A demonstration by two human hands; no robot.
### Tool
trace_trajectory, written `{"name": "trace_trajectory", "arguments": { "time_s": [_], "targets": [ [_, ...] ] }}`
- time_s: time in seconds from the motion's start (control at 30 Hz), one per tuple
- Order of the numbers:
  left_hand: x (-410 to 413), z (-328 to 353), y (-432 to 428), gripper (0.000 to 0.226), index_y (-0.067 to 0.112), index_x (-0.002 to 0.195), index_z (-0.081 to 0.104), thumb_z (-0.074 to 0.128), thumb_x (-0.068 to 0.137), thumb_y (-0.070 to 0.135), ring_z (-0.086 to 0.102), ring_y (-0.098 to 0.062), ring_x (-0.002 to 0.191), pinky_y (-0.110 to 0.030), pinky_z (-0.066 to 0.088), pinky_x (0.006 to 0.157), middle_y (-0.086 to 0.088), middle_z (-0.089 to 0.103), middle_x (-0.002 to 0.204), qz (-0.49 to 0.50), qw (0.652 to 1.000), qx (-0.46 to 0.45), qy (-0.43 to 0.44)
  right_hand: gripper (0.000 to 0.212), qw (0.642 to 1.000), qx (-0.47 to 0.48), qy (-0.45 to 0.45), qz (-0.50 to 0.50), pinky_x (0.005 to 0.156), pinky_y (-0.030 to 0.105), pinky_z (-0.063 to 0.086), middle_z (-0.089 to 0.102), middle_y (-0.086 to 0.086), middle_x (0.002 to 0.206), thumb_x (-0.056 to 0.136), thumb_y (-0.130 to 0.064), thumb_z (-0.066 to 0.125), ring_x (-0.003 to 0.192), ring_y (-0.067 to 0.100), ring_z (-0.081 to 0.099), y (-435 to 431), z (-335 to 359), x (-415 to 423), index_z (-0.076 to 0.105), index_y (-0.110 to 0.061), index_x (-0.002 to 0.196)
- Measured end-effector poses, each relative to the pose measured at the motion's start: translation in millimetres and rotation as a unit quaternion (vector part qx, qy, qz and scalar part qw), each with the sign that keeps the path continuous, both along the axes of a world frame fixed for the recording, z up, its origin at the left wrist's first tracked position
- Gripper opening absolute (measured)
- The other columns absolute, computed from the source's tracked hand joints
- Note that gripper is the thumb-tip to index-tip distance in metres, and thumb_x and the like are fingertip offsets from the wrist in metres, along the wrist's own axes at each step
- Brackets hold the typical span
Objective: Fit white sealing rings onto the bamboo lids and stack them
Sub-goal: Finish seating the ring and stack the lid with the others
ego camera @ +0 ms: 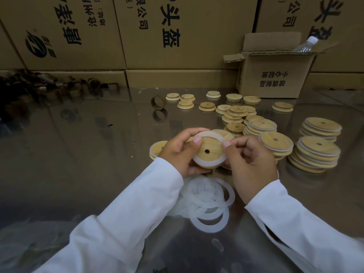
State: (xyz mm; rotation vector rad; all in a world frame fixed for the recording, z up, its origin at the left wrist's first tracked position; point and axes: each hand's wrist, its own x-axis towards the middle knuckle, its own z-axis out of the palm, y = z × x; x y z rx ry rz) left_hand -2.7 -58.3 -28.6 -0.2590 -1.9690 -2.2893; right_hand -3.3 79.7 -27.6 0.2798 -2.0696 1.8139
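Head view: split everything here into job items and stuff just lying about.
Job: bamboo lid with white ring, gripped by left hand and right hand; loose rings; bare lids; finished stacks.

Lying about: open carton; plastic bottle; tape core; dark heap; printed cartons.

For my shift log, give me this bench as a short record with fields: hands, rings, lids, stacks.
left hand: grips the bamboo lid at its left edge
right hand: fingers pinch the white ring at the lid's right side
loose rings: piled on the table, below the hands
ringed stacks: right of the hands
bare lids: scattered farther back
open carton: back right, plastic bottle inside
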Motion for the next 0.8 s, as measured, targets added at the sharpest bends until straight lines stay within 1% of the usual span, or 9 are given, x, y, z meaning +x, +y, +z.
{"name": "trace_trajectory", "arguments": {
  "time_s": [0.07,0.17,0.23,0.33,0.4,0.5,0.67,0.73,0.8],
  "targets": [
    [-0.3,0.4,0.6,0.024,0.03,0.091,0.066,0.043,0.094,0.024,0.065,-0.028,0.095,-0.036,0.057,0.064,-0.007,0.065,0.102,0.009,1.0,-0.001,-0.002,0.012,1.0,-0.001,0.0,0.002,0.059,0.017,0.047,0.063,0.006,0.069,0.083,-0.019,0.061,0.066,0.014,0.058,-0.4,0.1,-0.1,0.058,-0.021,0.071],
    [-0.2,1.6,0.5,0.027,0.031,0.089,0.067,0.042,0.095,0.024,0.065,-0.027,0.094,-0.034,0.057,0.062,-0.006,0.064,0.102,0.008,1.0,0.001,-0.008,0.013,1.0,-0.003,-0.004,0.005,0.061,0.021,0.048,0.062,0.008,0.068,0.083,-0.018,0.06,0.065,0.016,0.058,-0.8,0.1,-0.7,0.058,-0.02,0.071],
    [0.2,2.4,0.3,0.027,0.031,0.09,0.067,0.041,0.096,0.024,0.065,-0.024,0.092,-0.032,0.056,0.06,-0.004,0.064,0.1,0.004,1.0,0.001,-0.012,0.013,1.0,-0.007,-0.009,0.006,0.059,0.018,0.047,0.062,0.008,0.066,0.083,-0.019,0.06,0.061,0.013,0.056,-0.4,0.0,-1.0,0.058,-0.02,0.071],
    [0.9,2.8,0.0,0.023,0.029,0.092,0.067,0.045,0.094,0.024,0.066,-0.023,0.091,-0.032,0.056,0.06,-0.003,0.065,0.099,0.004,1.0,-0.005,-0.012,0.014,0.999,-0.023,-0.025,0.007,0.051,0.009,0.042,0.059,0.006,0.06,0.084,-0.019,0.06,0.053,0.005,0.052,0.6,0.3,-2.1,0.059,-0.018,0.07],
    [1.8,2.6,0.0,0.02,0.028,0.094,0.067,0.048,0.092,0.023,0.068,-0.02,0.087,-0.032,0.056,0.06,-0.001,0.067,0.094,0.006,1.0,-0.009,-0.011,0.014,0.999,-0.035,-0.037,0.006,0.048,0.006,0.04,0.058,0.004,0.058,0.084,-0.018,0.06,0.05,0.003,0.05,1.1,0.3,-3.1,0.059,-0.017,0.07],
    [2.2,2.8,0.6,0.017,0.025,0.094,0.066,0.05,0.091,0.021,0.069,-0.018,0.081,-0.032,0.057,0.058,0.001,0.069,0.086,0.014,1.0,-0.003,-0.016,0.014,0.998,-0.038,-0.039,0.005,0.049,0.007,0.041,0.06,0.002,0.06,0.084,-0.018,0.06,0.052,0.003,0.052,1.2,-0.4,-4.3,0.059,-0.018,0.069],
    [0.6,4.0,-0.6,0.016,0.012,0.088,0.065,0.05,0.09,0.017,0.07,-0.019,0.072,-0.031,0.057,0.054,-0.006,0.07,0.08,0.023,0.998,0.042,-0.04,0.014,0.999,-0.024,-0.021,0.007,0.057,0.011,0.048,0.066,-0.006,0.065,0.083,-0.019,0.06,0.062,0.004,0.061,1.4,-0.7,-3.8,0.06,-0.025,0.071],
    [1.1,4.7,-1.0,0.015,0.011,0.087,0.065,0.051,0.089,0.017,0.07,-0.019,0.071,-0.031,0.056,0.054,-0.004,0.071,0.077,0.023,0.998,0.05,-0.04,0.014,1.0,-0.012,-0.016,0.007,0.058,0.009,0.048,0.066,-0.008,0.067,0.084,-0.019,0.06,0.066,0.004,0.062,2.2,0.0,-3.7,0.06,-0.026,0.071],
    [1.5,5.4,-0.9,0.015,0.011,0.088,0.065,0.051,0.089,0.016,0.07,-0.019,0.072,-0.031,0.057,0.054,-0.005,0.071,0.078,0.029,0.997,0.055,-0.034,0.014,1.0,-0.001,-0.011,0.01,0.059,0.009,0.046,0.066,-0.009,0.07,0.085,-0.019,0.06,0.069,0.006,0.062,3.0,1.2,-3.8,0.06,-0.026,0.072]
  ]
}}
